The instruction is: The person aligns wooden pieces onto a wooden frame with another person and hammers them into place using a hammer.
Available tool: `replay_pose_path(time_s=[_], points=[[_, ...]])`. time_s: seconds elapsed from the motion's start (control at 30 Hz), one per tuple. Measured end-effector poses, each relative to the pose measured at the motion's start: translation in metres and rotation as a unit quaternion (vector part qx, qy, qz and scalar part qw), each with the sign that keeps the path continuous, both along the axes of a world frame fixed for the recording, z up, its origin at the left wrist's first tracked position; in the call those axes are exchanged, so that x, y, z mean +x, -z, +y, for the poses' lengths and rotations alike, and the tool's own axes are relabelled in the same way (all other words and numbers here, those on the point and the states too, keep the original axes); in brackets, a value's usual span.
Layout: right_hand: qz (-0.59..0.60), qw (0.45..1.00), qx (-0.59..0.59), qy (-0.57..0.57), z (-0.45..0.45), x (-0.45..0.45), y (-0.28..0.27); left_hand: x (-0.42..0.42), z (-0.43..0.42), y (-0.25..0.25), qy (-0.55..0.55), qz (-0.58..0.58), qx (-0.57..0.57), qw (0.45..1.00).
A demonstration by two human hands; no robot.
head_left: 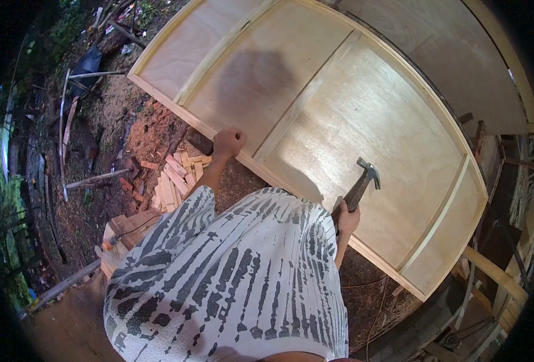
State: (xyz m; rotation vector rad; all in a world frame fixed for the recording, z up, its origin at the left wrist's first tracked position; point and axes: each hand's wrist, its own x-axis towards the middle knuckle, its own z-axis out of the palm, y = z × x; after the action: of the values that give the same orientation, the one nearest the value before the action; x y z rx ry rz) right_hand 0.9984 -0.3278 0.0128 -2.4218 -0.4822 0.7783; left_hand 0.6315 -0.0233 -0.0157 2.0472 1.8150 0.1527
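A claw hammer is gripped by its handle in my right hand, its metal head raised over the plywood panel. My left hand is curled closed at the near edge of the panel, over or against the frame strip; whatever its fingers hold, if anything, is too small to make out. The large panel has pale wooden strips around its border and several cross strips on its face. A dark round shadow falls on its left part.
Cut wood pieces lie heaped on the ground at left, beside reddish sawdust. A pole rack stands farther left. Another plywood sheet lies beyond the panel, and a curved wooden piece is at lower right.
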Motion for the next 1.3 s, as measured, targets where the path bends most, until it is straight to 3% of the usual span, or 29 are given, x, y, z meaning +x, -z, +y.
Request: replay_pose_path(time_s=[1.3], points=[[0.003,1.000,-0.003,0.008,0.004,-0.003,-0.008,0.001,-0.002,0.000,0.000,-0.004,0.027,1.000]])
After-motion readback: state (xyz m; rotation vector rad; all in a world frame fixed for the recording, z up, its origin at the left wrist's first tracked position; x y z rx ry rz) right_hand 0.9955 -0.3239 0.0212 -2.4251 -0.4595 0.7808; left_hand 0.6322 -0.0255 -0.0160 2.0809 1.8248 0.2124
